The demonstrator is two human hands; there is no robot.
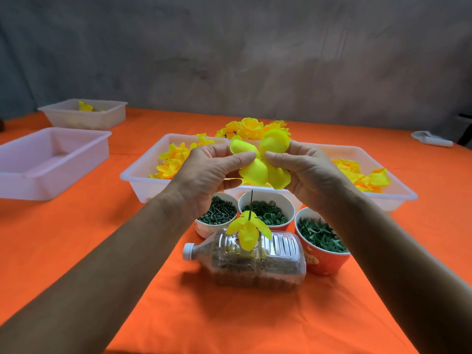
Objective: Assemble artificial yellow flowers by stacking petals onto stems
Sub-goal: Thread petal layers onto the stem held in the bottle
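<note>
Together, both hands, left (pixel 209 172) and right (pixel 306 172), pinch a yellow petal layer (pixel 258 164) between them above the stem (pixel 251 204).

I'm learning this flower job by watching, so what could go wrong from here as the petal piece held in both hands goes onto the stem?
1. The stem is a thin spike standing up from the lying bottle; the petal piece, pinched by the left hand and right hand, could miss its tip or tear.
2. Pushing down may roll the bottle into the cups beside it.
</note>
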